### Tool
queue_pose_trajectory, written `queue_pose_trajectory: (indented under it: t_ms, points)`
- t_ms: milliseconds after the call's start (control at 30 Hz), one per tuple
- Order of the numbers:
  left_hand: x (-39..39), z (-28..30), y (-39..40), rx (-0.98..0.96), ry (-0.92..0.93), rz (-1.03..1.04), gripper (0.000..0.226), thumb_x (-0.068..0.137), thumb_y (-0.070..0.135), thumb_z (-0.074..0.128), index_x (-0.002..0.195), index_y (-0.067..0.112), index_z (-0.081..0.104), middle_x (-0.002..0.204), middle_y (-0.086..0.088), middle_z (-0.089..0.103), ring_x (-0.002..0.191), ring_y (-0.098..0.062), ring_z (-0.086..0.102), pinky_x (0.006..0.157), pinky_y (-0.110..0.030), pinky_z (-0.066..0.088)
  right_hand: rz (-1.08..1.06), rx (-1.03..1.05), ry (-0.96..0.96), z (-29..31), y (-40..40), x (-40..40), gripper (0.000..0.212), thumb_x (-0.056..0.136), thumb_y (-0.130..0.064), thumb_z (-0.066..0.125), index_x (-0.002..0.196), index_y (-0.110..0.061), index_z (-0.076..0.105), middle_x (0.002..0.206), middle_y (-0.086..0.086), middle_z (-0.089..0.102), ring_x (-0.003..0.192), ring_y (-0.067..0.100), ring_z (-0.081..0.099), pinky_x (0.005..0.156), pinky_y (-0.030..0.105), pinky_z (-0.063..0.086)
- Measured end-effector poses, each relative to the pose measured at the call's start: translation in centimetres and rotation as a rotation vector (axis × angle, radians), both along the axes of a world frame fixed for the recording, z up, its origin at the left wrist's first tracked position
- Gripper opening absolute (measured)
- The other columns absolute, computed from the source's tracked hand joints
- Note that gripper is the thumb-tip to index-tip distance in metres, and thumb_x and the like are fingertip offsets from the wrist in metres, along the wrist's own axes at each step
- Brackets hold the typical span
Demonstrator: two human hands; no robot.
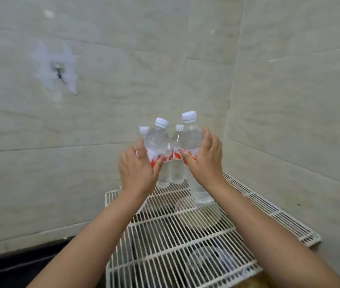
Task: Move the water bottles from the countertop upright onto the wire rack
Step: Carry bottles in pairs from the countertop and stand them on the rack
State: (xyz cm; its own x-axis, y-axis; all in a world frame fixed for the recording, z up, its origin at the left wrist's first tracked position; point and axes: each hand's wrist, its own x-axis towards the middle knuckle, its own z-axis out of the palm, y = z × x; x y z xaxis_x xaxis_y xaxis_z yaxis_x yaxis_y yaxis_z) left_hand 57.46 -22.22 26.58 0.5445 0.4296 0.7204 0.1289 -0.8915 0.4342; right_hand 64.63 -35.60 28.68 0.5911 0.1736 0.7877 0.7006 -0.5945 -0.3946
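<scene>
Several clear water bottles with white caps and red-and-white labels stand close together at the back of the white wire rack, near the wall corner. My left hand is wrapped around one bottle, which leans slightly to the left; its base is hidden behind the hand. My right hand grips the tallest-looking bottle, whose base rests upright on the rack. Two more bottles, one at the far left and one in the middle, stand behind and between the held ones.
Tiled walls meet in a corner just behind the bottles. Glass dishes show through the rack from below. A dark countertop edge runs at lower left. A wall hook sits at upper left.
</scene>
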Motion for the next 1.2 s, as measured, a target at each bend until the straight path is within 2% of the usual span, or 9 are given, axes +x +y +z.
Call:
queue_pose_trajectory:
  t_ms: [133,300,500,633,833,933,1033,1133,1200]
  points:
    - [3.5,-0.9,1.2,-0.044,0.012,0.115,0.073,0.083,0.044,0.054,0.135,-0.001,0.029,0.106,-0.030,0.049,0.098,-0.037,0.043,0.083,-0.043,0.030,0.088,0.006,0.090,-1.4,2.3,4.7,0.082,0.079,-0.035,0.065,0.138,0.001,0.021,0.134,0.027,0.035,0.123,0.038,0.033,0.104,0.043,0.023]
    - [6.8,-3.1,2.6,-0.110,-0.019,0.194,0.071,0.083,0.047,0.052,0.133,0.000,0.032,0.101,-0.026,0.051,0.093,-0.034,0.045,0.082,-0.042,0.033,0.222,0.026,0.210,-3.7,4.2,8.8,0.084,0.079,-0.038,0.063,0.140,-0.003,0.016,0.140,0.024,0.030,0.129,0.034,0.028,0.106,0.037,0.019]
    - [8.2,-6.0,3.7,-0.213,-0.082,0.087,0.111,0.063,0.085,0.002,0.131,0.003,0.033,0.113,-0.022,0.050,0.102,-0.031,0.043,0.086,-0.034,0.030,0.434,-0.037,0.340,-6.1,4.5,11.3,0.080,0.086,-0.036,0.055,0.142,-0.008,0.006,0.152,0.016,0.012,0.140,0.028,0.011,0.113,0.041,0.015]
    - [7.8,-6.4,3.6,-0.287,-0.114,0.031,0.102,0.066,0.083,0.018,0.132,0.007,0.031,0.123,-0.019,0.044,0.112,-0.030,0.037,0.090,-0.033,0.028,0.520,-0.029,0.392,-6.0,3.8,12.0,0.081,0.084,-0.037,0.057,0.143,-0.014,0.007,0.152,0.009,0.015,0.139,0.024,0.017,0.108,0.034,0.019]
    - [5.3,-6.5,4.3,-0.516,-0.231,-0.187,0.060,0.086,0.043,0.045,0.131,0.007,0.028,0.120,-0.010,0.044,0.116,-0.027,0.044,0.099,-0.041,0.039,0.666,0.015,0.646,-4.3,1.2,12.7,0.084,0.079,-0.023,0.066,0.142,-0.022,0.009,0.147,0.011,0.030,0.124,0.026,0.043,0.104,0.046,0.038]
    - [5.3,-6.5,3.9,-0.573,-0.242,-0.200,0.042,0.094,0.022,0.039,0.131,0.008,0.026,0.125,-0.016,0.044,0.117,-0.030,0.047,0.096,-0.038,0.042,0.695,0.029,0.707,-4.0,0.4,12.6,0.083,0.080,-0.020,0.065,0.142,-0.023,0.010,0.143,0.012,0.036,0.118,0.026,0.050,0.100,0.046,0.043]
    - [5.8,-6.4,2.5,-0.557,-0.195,-0.254,0.045,0.094,0.027,0.038,0.132,0.008,0.026,0.125,-0.013,0.044,0.117,-0.029,0.048,0.095,-0.036,0.042,0.690,-0.021,0.719,-3.5,0.4,12.4,0.084,0.079,-0.019,0.066,0.142,-0.020,0.010,0.144,0.012,0.035,0.111,0.021,0.050,0.100,0.045,0.043]
    - [5.9,-5.8,2.2,-0.532,-0.079,-0.336,0.065,0.087,0.054,0.035,0.134,0.013,0.022,0.131,-0.012,0.043,0.119,-0.024,0.046,0.102,-0.043,0.040,0.600,-0.039,0.603,-2.1,0.9,11.9,0.080,0.076,-0.024,0.069,0.139,-0.019,0.019,0.143,0.010,0.036,0.124,0.025,0.043,0.103,0.046,0.040]
    - [5.6,-5.4,2.7,-0.531,-0.014,-0.357,0.054,0.091,0.039,0.039,0.135,0.015,0.020,0.132,-0.012,0.045,0.118,-0.023,0.048,0.101,-0.043,0.042,0.533,-0.024,0.452,-0.7,1.2,11.6,0.067,0.078,-0.029,0.066,0.133,-0.017,0.030,0.137,0.010,0.042,0.127,0.028,0.041,0.101,0.041,0.039]
